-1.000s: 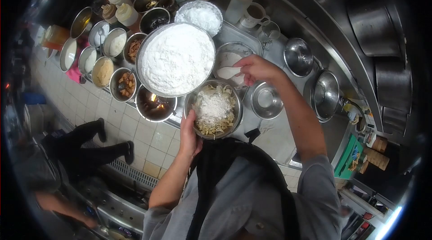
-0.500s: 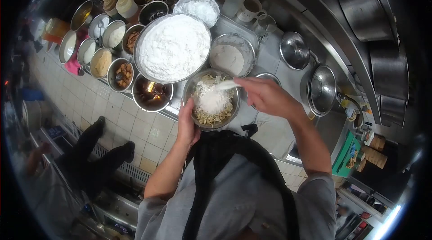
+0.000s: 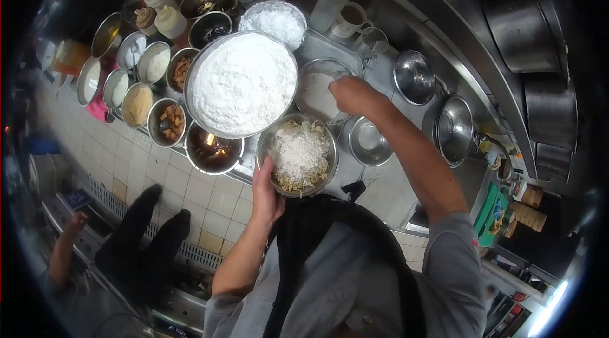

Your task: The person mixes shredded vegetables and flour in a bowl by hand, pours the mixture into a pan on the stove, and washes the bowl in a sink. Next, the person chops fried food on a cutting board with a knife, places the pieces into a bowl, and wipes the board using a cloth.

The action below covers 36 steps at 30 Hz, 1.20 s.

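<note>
- Pretend the mixing bowl (image 3: 333, 168) is the middle of a clock, with 12 at the top.
- The left hand (image 3: 267, 193) grips its side at 8 o'clock, thumb at the rim, maybe so it won't slip or tip. I can't tell if the bowl rests on the worktop (image 3: 388, 187).
- In it, white powder (image 3: 299, 149) sits on pale shreds (image 3: 297, 181).
- The right hand (image 3: 356, 98) is over the edge of the pale powder bowl (image 3: 343, 66) at 1 o'clock. Its fingers are curled, but I can't tell if they hold anything, because their tips are hidden.
- That bowl is close by, so the right arm needs only a short reach.
- The big flour bowl (image 3: 189, 104), heaped with white powder, is at 11 o'clock, maybe because it is wide and needs lots of room.
- A bowl of dark sauce (image 3: 216, 165) is at 9 o'clock, and a shiny bowl (image 3: 382, 153) is near 3.
- Little bowls stand in rows around 10, perhaps so each is easy to see.
</note>
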### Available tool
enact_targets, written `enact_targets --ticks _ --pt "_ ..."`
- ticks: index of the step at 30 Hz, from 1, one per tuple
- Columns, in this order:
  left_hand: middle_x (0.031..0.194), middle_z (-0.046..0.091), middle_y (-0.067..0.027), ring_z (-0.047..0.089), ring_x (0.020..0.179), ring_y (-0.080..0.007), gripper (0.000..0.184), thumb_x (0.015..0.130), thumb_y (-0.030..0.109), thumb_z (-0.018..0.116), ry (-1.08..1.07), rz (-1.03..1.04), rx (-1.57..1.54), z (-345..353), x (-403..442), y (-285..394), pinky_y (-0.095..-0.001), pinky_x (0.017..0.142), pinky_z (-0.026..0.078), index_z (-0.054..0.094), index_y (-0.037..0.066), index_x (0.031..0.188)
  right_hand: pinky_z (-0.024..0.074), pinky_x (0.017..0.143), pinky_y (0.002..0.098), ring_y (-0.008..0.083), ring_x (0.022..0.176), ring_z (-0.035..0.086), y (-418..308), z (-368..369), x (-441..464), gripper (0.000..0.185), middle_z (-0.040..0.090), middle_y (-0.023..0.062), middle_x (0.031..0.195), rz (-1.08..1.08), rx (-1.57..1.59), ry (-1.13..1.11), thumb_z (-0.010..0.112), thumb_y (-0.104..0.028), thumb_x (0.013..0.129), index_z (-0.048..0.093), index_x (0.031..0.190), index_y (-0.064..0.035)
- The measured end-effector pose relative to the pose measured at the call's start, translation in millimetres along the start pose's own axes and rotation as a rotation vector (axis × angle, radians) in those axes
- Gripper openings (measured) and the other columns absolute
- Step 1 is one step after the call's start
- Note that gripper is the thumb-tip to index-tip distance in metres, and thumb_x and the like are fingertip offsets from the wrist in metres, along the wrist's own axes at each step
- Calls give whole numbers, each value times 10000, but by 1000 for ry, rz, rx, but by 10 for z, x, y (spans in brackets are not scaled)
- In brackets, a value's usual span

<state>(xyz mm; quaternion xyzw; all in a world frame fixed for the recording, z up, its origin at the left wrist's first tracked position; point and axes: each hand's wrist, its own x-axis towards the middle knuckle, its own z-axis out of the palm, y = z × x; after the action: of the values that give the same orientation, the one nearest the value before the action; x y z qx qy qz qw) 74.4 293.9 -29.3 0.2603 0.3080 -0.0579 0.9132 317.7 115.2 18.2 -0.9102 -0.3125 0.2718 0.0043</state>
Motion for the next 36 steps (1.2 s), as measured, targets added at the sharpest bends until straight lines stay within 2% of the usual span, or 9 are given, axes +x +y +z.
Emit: enact_targets --ticks 5,8,10,16,19,23,25,28,36 --pt "1393 532 -167 565 1268 -275 593 1026 354 547 18 -19 -13 27 -2 21 -427 1057 496 374 7 1475 565 775 459 387 896 718 -123 -29 15 200 712 261 944 67 127 -282 585 -10 795 708 940 52" --pt "1390 538 -170 580 1254 -277 582 1031 350 537 37 -35 -11 47 3 54 -428 1041 512 378 0 1468 565 714 451 403 786 709 -133 -19 -19 320 710 263 955 122 414 -226 519 76 799 674 1079 80" --pt "1393 539 -172 591 1244 -278 571 1035 345 527 50 -14 -2 100 -9 85 -427 1028 524 383 -5 1462 563 737 451 410 834 703 -17 61 -19 373 704 254 1000 149 691 52 537 72 818 631 1179 74" --pt "1399 535 -171 566 1276 -280 570 1035 345 526 106 -56 5 95 15 81 -441 1060 498 382 -3 1463 539 900 469 434 1002 660 185 502 187 458 684 256 1045 -32 281 416 534 85 833 597 1284 37" --pt "1403 532 -169 557 1284 -282 573 1034 344 526 106 -42 25 88 23 60 -445 1072 485 378 1 1468 542 876 493 423 1001 674 121 466 119 266 689 261 1014 -29 255 325 558 15 849 628 1105 16" --pt "1397 559 -145 562 1281 -296 629 991 456 578 109 -52 74 83 36 29 -461 1083 469 441 37 1440 541 889 481 435 1007 670 99 358 64 333 693 264 1028 -49 273 130 547 19 845 643 1164 22" --pt "1402 533 -171 560 1280 -281 573 1034 342 524 68 -41 -7 88 24 19 -439 1069 487 377 -2 1469 572 808 408 368 926 708 91 301 82 532 688 269 1118 -27 379 -133 489 81 826 572 1350 46" --pt "1397 537 -173 561 1280 -281 578 1031 344 529 68 -27 6 88 18 9 -439 1069 486 381 -10 1464 572 650 333 243 776 709 118 182 96 529 712 224 1098 143 716 -283 458 70 841 565 1360 58" --pt "1403 548 -151 557 1288 -301 639 992 452 575 6 9 93 61 31 9 -469 1089 465 424 34 1450 520 528 258 114 648 629 343 -18 -277 415 712 193 1074 173 1186 -197 484 -10 954 563 1352 76"
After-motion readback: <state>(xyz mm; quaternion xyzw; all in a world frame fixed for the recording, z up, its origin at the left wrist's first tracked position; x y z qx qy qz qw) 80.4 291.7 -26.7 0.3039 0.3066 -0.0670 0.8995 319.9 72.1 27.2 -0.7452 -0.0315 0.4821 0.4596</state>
